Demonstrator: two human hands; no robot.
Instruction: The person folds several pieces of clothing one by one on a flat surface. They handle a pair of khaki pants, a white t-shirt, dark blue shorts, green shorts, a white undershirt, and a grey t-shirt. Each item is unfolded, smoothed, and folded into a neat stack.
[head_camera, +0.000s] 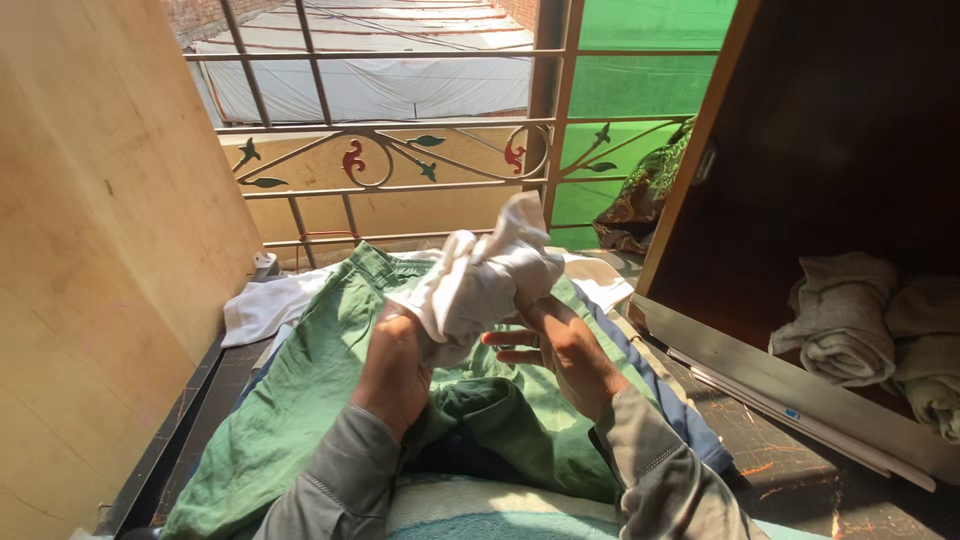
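1. Head view: the left hand is closed around the lower part of a bunched white cloth, knuckles toward the camera, with the cloth bulging out above its grip.
2. The right hand sits just right of the left one, its fingers half curled and spread under the same white cloth, touching its underside; the thumb side presses against the bundle.
3. The white cloth is held up between both hands, above the pile, with a twisted tip sticking up over the right hand.
4. Below both hands lies a green garment, spread flat and reaching past the left hand; a blue cloth shows under its edge, right of the right wrist.
5. Beyond the left hand another white cloth lies flat on the surface.
6. Well right of the right hand, an open cupboard holds rolled towels.
7. Beyond both hands stands a metal window grille with curled ornaments; a plain wooden panel rises to the left of the left hand.
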